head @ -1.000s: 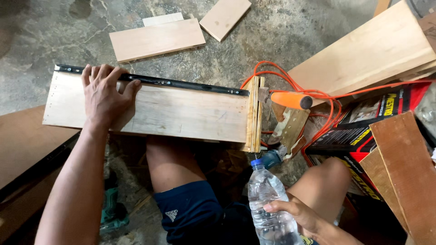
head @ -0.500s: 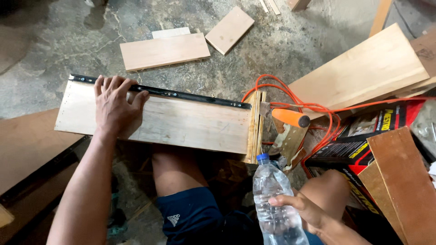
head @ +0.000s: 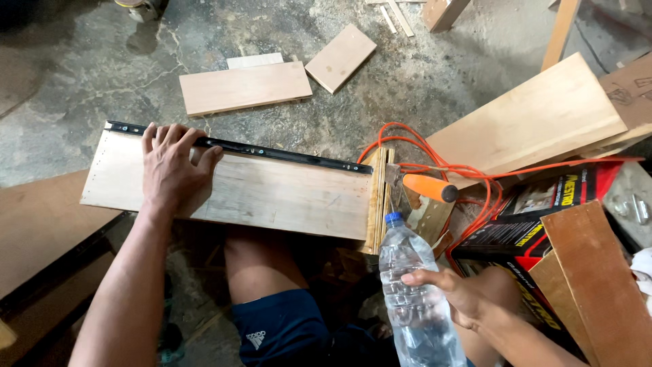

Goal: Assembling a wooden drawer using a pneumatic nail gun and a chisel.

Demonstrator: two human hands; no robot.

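My left hand [head: 172,167] lies flat, fingers spread, on a long wooden drawer side [head: 272,194] that rests across my knee. A black metal slide rail [head: 285,153] runs along the board's far edge, and my fingertips reach over it. A plywood end piece [head: 379,197] stands at the board's right end. My right hand [head: 456,292] grips a clear plastic water bottle [head: 414,299] with a blue cap, upright and low in front of me.
An orange-handled tool [head: 426,187] and a looped orange cable [head: 435,158] lie right of the board. Loose wood boards [head: 244,87] rest on the concrete floor beyond. A large plank [head: 530,119], a black and red box [head: 523,231] and a brown panel [head: 598,285] stand at right.
The view has shifted, so the board sits lower in frame. My right hand has lifted the bottle slightly higher beside the board's right end. My left hand stays pressed on the board.
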